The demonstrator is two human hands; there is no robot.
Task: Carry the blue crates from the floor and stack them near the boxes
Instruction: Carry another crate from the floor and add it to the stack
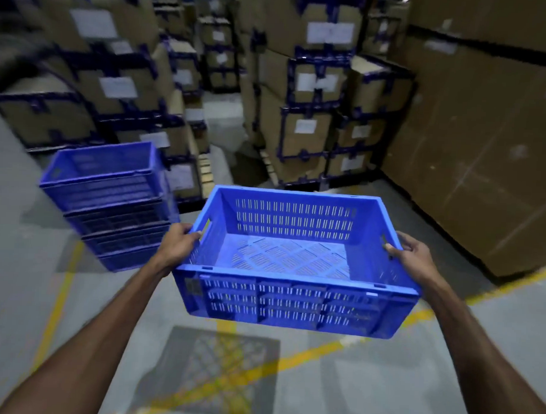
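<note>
Fingers (194,235) hooked through crate (294,269) handles (arms outstretched).

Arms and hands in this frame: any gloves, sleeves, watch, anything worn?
Nothing worn that shows. The left hand and right hand are bare, with no gloves, rings or tape visible. Both forearms are uncovered from the wrists to the bottom edge of the frame: no sleeves, cuffs, watch or wristband in view. Anything above the elbows is out of frame.
</note>
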